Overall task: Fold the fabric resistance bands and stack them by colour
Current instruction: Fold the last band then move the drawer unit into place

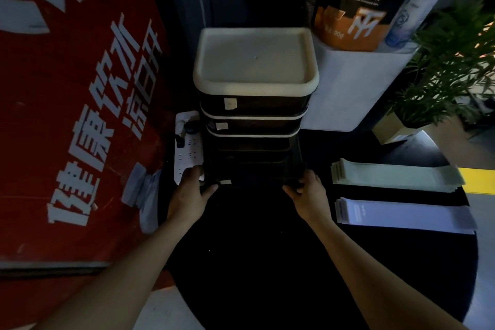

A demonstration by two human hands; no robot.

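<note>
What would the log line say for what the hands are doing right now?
left hand grips drawer unit base | right hand grips base | green bands stacked | purple bands stacked

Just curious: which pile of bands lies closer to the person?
The lilac pile, on the black table right of the right hand; the pale green pile lies beyond it.

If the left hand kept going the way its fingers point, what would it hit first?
The left hand already grips the lower left corner of the black drawer unit. Its fingers point up and away, so it would likely press further into that corner; the white power strip lies just left of that line, depth unclear.
</note>
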